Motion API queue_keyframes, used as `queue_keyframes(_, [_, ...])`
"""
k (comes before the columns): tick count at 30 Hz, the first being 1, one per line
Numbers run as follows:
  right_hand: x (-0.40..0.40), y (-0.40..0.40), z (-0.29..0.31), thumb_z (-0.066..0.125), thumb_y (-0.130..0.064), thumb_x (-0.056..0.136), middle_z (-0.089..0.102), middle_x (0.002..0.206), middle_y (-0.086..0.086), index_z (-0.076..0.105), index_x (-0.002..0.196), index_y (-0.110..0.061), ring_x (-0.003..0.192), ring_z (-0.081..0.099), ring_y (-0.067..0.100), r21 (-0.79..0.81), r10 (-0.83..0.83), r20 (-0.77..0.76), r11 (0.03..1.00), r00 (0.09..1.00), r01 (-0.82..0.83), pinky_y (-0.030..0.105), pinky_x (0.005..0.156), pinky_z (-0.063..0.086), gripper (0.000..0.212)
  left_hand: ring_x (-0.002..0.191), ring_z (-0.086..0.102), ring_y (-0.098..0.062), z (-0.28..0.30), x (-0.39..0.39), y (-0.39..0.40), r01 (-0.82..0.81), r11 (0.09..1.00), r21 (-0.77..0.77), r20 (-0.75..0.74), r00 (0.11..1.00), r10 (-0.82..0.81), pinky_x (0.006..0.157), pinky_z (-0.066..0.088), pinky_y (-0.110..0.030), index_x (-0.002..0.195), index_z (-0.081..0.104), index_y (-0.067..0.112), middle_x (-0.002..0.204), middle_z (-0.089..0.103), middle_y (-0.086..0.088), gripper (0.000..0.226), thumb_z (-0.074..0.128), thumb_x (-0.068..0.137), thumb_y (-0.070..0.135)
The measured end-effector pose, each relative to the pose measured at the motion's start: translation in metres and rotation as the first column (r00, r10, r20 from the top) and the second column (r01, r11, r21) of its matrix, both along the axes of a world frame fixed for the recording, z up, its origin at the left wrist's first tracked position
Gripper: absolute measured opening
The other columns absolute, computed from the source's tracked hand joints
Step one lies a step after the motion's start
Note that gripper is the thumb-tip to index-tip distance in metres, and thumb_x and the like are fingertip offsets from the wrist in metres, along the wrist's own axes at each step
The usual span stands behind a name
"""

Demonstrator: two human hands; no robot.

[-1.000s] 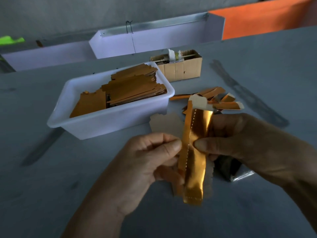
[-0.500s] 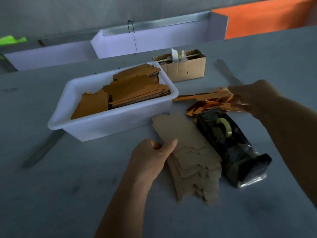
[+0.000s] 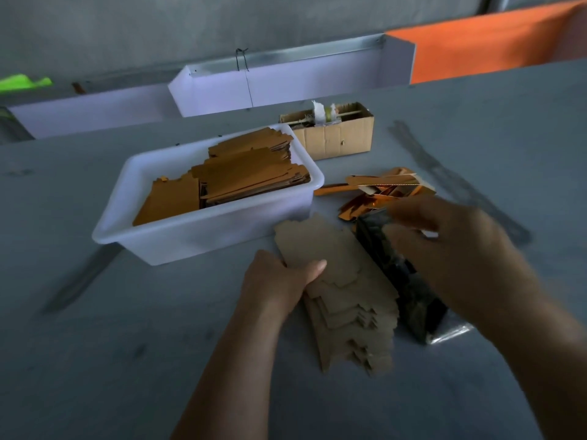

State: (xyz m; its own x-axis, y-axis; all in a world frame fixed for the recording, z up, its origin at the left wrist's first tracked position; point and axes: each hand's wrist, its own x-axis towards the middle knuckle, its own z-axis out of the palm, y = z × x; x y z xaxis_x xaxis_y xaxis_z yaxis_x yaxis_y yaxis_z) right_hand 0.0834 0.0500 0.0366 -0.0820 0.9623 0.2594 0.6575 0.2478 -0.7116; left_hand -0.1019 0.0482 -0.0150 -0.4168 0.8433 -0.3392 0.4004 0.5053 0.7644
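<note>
A fanned stack of flat brown card blanks (image 3: pixel 349 300) lies on the grey table in front of me. My left hand (image 3: pixel 279 281) grips the top blank at its left edge, thumb on top. Right of the stack stands a black tape dispenser (image 3: pixel 409 290). My right hand (image 3: pixel 444 242) hovers blurred over the dispenser's far end, and its fingers cannot be made out. Behind it lies a pile of folded gold foil pieces (image 3: pixel 384 188).
A white plastic tub (image 3: pixel 203 236) holding several gold-brown blanks sits to the left. A small cardboard box (image 3: pixel 336 134) with a tape roll stands behind it. White trays (image 3: pixel 286 87) line the table's far edge, with an orange panel (image 3: pixel 495 36) beyond.
The folded gold piece that both hands held went onto the far pile. My right hand then came back over the tape dispenser. My left hand took hold of the top brown blank.
</note>
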Motion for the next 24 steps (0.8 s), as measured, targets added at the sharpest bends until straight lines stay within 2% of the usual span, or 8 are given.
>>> queue_keyframes(1, [-0.002, -0.005, -0.002, 0.061, -0.026, 0.086, 0.058, 0.08, -0.018, 0.069, 0.099, -0.027, 0.073, 0.053, 0.001, -0.001, 0.029, 0.044, 1.0, 0.999, -0.029, 0.007, 0.054, 0.036, 0.015, 0.089, 0.067, -0.023, 0.001, 0.0, 0.001, 0.006, 1.0, 0.013, -0.033, 0.999, -0.005, 0.067, 0.053, -0.028, 0.092, 0.07, 0.006, 0.091, 0.071, -0.009, 0.047, 0.078, 0.073, 0.048])
queue_keyframes(3, [-0.007, -0.013, -0.006, 0.06, -0.023, 0.087, 0.062, 0.089, -0.01, 0.068, 0.1, -0.021, 0.071, 0.05, -0.001, 0.001, 0.096, 0.098, 0.995, 0.991, -0.096, 0.005, 0.067, 0.04, 0.015, 0.083, 0.068, -0.021, 0.002, 0.0, 0.002, 0.004, 0.999, 0.04, 0.059, 0.998, -0.006, 0.075, 0.057, -0.035, 0.085, 0.071, 0.007, 0.088, 0.073, -0.01, 0.03, 0.081, 0.074, 0.033])
queue_keyframes(6, [-0.01, -0.023, -0.012, 0.061, -0.022, 0.088, 0.063, 0.098, -0.008, 0.067, 0.106, -0.021, 0.075, 0.053, 0.005, -0.01, 0.13, 0.089, 0.991, 0.987, -0.13, 0.005, 0.072, 0.04, 0.019, 0.07, 0.063, -0.014, 0.005, -0.005, -0.003, -0.062, 0.998, 0.031, 0.288, 0.956, 0.051, 0.061, 0.053, -0.024, 0.073, 0.064, 0.013, 0.079, 0.069, -0.007, 0.016, 0.08, 0.077, 0.011])
queue_keyframes(12, [-0.009, -0.031, -0.021, 0.063, -0.016, 0.086, 0.064, 0.089, -0.012, 0.069, 0.109, -0.019, 0.078, 0.061, 0.007, 0.027, 0.09, 0.036, 0.995, 0.995, -0.091, 0.007, 0.069, 0.043, 0.023, 0.052, 0.065, -0.01, 0.013, -0.015, -0.016, -0.098, 0.992, 0.081, 0.373, 0.926, 0.061, 0.048, 0.055, -0.016, 0.077, 0.063, 0.005, 0.073, 0.067, -0.008, 0.01, 0.071, 0.082, 0.002])
queue_keyframes(15, [-0.011, -0.033, -0.022, 0.063, -0.016, 0.086, 0.068, 0.095, -0.008, 0.07, 0.108, -0.018, 0.085, 0.064, 0.011, 0.023, 0.084, 0.031, 0.996, 0.996, -0.085, 0.019, 0.072, 0.051, 0.023, 0.06, 0.069, -0.015, 0.018, -0.018, -0.024, -0.017, 0.994, 0.11, 0.318, 0.948, -0.019, 0.054, 0.058, -0.023, 0.081, 0.069, 0.002, 0.079, 0.07, -0.013, 0.014, 0.063, 0.091, 0.01])
queue_keyframes(19, [-0.013, -0.037, -0.024, 0.065, -0.013, 0.085, 0.062, 0.082, -0.015, 0.07, 0.105, -0.023, 0.079, 0.063, 0.009, 0.048, 0.046, -0.025, 0.998, 0.999, -0.045, 0.015, 0.069, 0.048, 0.023, 0.075, 0.068, -0.018, 0.023, -0.023, -0.04, 0.037, 0.97, 0.242, -0.071, 0.997, -0.02, 0.077, 0.053, -0.035, 0.087, 0.077, 0.013, 0.08, 0.075, -0.006, 0.019, 0.064, 0.09, 0.026])
queue_keyframes(21, [-0.013, -0.039, -0.027, 0.063, -0.019, 0.084, 0.067, 0.081, -0.007, 0.068, 0.1, -0.028, 0.081, 0.062, 0.01, 0.033, 0.014, -0.088, 0.999, 0.996, -0.012, 0.018, 0.067, 0.048, 0.018, 0.084, 0.072, -0.021, 0.031, -0.025, -0.051, -0.004, 0.948, 0.319, 0.126, 0.991, -0.038, 0.084, 0.055, -0.04, 0.088, 0.078, 0.018, 0.083, 0.077, -0.001, 0.015, 0.065, 0.088, 0.026])
queue_keyframes(24, [-0.016, -0.044, -0.025, 0.055, -0.049, 0.079, 0.066, 0.095, -0.021, 0.065, 0.096, -0.036, 0.087, 0.062, -0.004, -0.118, 0.07, -0.314, 0.987, 0.947, -0.112, 0.015, 0.068, 0.049, 0.024, 0.094, 0.072, -0.023, 0.039, -0.021, -0.063, -0.039, 0.944, 0.327, 0.519, 0.843, -0.145, 0.08, 0.059, -0.033, 0.094, 0.076, 0.007, 0.096, 0.076, -0.009, 0.029, 0.066, 0.073, 0.025])
